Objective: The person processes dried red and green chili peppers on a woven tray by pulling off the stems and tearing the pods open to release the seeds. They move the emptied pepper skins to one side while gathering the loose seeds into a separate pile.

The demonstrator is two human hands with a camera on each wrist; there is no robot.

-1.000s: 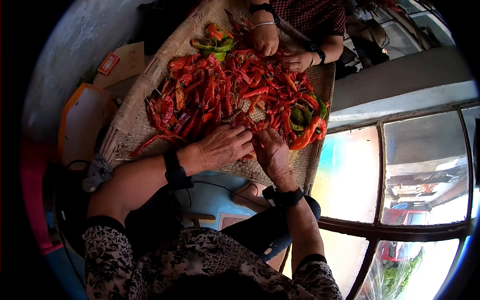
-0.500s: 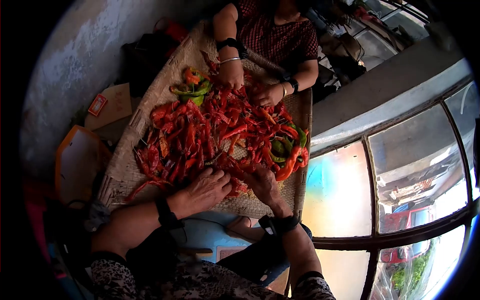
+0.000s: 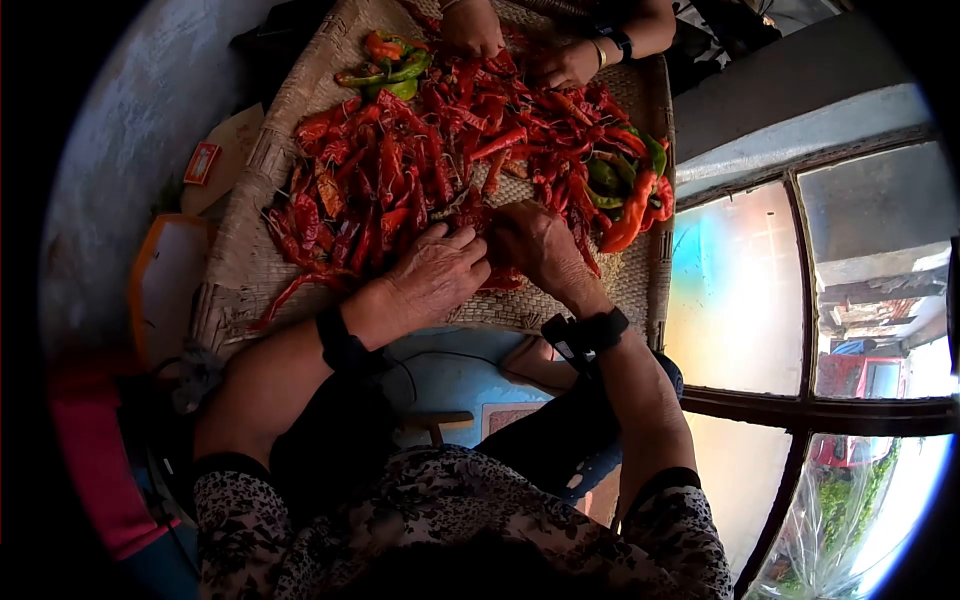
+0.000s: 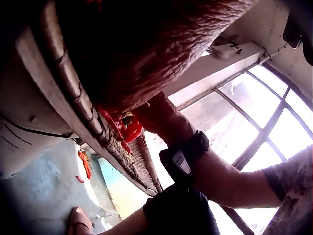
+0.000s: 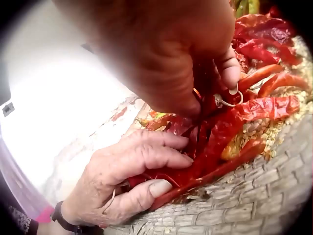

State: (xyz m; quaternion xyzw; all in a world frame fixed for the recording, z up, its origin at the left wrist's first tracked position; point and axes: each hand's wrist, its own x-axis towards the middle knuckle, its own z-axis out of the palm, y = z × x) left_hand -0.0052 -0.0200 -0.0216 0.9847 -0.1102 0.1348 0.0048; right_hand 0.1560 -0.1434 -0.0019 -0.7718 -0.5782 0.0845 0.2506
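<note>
I held red chillies (image 5: 220, 134) in the near part of one woven tray (image 3: 245, 200).
They looked glossy, wrinkled, deep red. My left fingers (image 5: 151, 156) pinched, my right fingers (image 5: 171, 98) gripped; whether the same chilli, I couldn't tell. The tray held a red heap (image 3: 385, 150) too big to count, two green clumps (image 3: 405, 70) and pale seeds (image 5: 279, 131).

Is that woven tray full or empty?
Well filled: red peppers cover most of the tray, with bare weave at its edges.

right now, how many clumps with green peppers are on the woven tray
2: the far-left clump and the right-side clump on the woven tray; more green peppers may be hidden under the red chilies.
</note>
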